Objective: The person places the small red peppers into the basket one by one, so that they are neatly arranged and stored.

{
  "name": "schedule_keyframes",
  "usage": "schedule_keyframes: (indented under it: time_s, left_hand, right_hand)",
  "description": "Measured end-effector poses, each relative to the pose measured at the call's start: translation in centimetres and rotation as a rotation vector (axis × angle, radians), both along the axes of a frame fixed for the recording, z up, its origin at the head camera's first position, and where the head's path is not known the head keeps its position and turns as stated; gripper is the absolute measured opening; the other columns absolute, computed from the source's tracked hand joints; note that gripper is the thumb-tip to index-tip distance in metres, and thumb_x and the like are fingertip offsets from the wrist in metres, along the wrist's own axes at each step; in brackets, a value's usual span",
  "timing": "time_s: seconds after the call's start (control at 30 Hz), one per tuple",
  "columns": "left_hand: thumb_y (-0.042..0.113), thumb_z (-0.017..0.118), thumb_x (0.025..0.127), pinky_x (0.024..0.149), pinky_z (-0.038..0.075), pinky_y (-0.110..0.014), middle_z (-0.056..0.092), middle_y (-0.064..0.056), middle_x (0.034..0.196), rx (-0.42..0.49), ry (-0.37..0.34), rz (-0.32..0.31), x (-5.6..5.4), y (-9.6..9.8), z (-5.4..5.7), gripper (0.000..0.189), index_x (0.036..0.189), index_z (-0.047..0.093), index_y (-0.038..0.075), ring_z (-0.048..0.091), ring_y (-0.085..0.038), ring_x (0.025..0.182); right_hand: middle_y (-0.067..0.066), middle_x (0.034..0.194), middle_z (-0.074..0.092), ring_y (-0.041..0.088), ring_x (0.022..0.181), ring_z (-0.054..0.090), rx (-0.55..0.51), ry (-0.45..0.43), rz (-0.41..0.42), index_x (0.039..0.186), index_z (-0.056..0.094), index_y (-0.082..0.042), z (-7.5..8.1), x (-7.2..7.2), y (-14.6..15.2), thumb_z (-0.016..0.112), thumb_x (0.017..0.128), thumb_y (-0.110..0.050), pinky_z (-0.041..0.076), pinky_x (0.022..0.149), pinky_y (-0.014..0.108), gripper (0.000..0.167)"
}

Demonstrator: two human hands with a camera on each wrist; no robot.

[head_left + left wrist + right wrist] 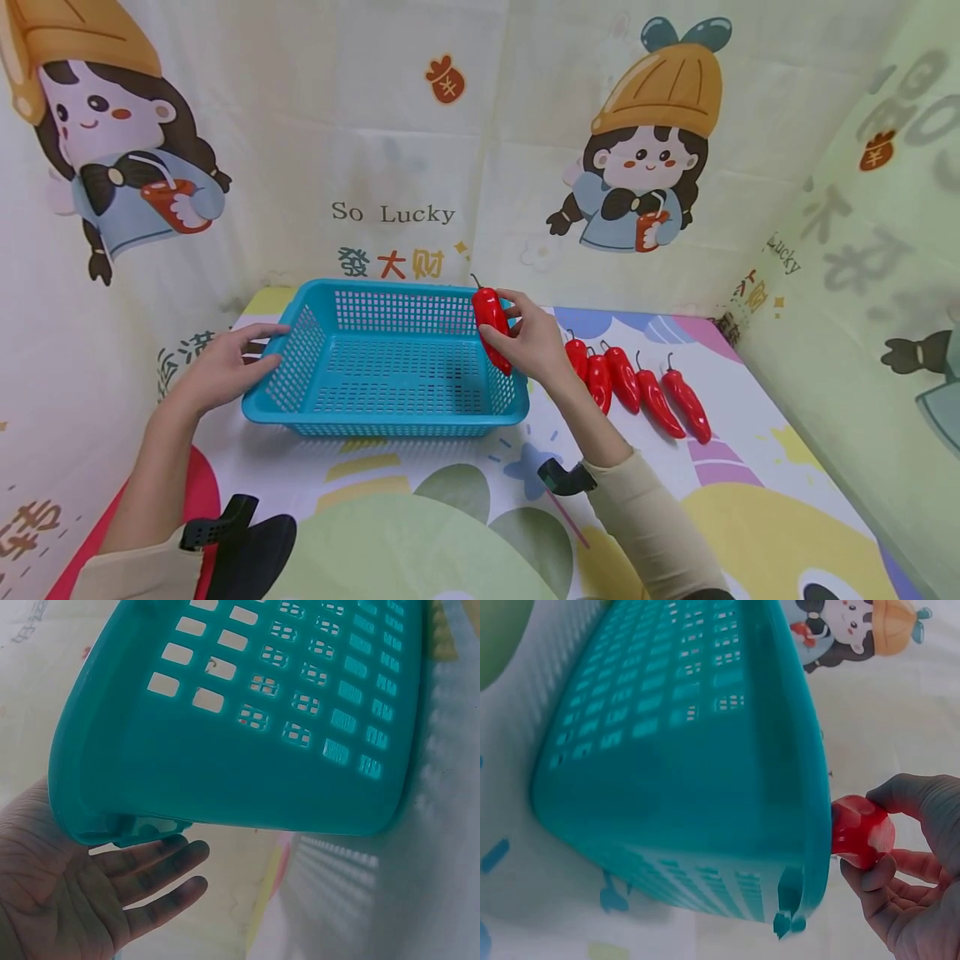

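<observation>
8 o'clock: basket (390,419), smooth plastic, soft sheen | dial centre: pepper (489,312), slick, high-gloss skin | 4 o'clock: row of peppers (622,379), likewise glossy | 12: backdrop (495,183), matt, creased, cloth-like | 6: table cover (375,533), smooth, mostly matt | 5: sleeve (652,525), matt cloth

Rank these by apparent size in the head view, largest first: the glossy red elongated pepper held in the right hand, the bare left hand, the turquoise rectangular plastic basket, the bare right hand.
1. Turquoise rectangular plastic basket
2. Bare left hand and bare right hand: too alike to rank
3. Glossy red elongated pepper
</observation>
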State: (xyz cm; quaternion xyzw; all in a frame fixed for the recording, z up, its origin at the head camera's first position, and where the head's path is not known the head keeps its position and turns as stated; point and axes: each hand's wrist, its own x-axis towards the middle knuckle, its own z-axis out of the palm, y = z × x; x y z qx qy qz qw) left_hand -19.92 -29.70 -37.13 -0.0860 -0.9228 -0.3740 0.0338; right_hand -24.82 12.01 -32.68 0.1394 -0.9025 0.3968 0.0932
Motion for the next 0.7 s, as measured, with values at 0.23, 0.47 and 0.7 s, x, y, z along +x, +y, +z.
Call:
schedule_keyframes:
  time_s: [0.23, 0.47, 0.7]
  left_hand:
    - [0.016, 0.064, 0.100, 0.083, 0.060, -0.057, 0.046, -0.035, 0.143, -0.007, 0.005, 0.000, 0.0, 0.1, -0.1, 0.054, 0.146, 0.047, -0.006, 0.053, -0.058, 0.120]
    - [0.015, 0.063, 0.101, 0.082, 0.061, -0.058, 0.047, -0.036, 0.142, -0.015, 0.010, -0.006, -0.2, 0.0, 0.0, 0.052, 0.146, 0.047, -0.006, 0.053, -0.058, 0.120]
    - [0.016, 0.062, 0.101, 0.081, 0.061, -0.058, 0.046, -0.037, 0.142, -0.018, 0.007, -0.002, -0.2, -0.1, -0.1, 0.053, 0.146, 0.047, -0.006, 0.052, -0.060, 0.120]
  right_hand:
    - [0.012, 0.128, 0.064, 0.028, 0.099, 0.067, -0.011, 0.003, 0.027, 0.150, 0.047, -0.016, -0.1, 0.0, -1.2, 0.085, 0.082, -0.020, 0.064, 0.077, 0.042, 0.078]
    - [0.012, 0.126, 0.066, 0.027, 0.096, 0.068, -0.007, 0.011, 0.056, 0.149, 0.049, -0.015, 0.0, 0.1, -2.8, 0.085, 0.084, -0.021, 0.064, 0.076, 0.041, 0.075]
    - [0.011, 0.125, 0.066, 0.024, 0.095, 0.068, -0.014, 0.020, 0.104, 0.149, 0.049, -0.014, 0.0, 0.0, -4.5, 0.084, 0.085, -0.022, 0.063, 0.074, 0.036, 0.073]
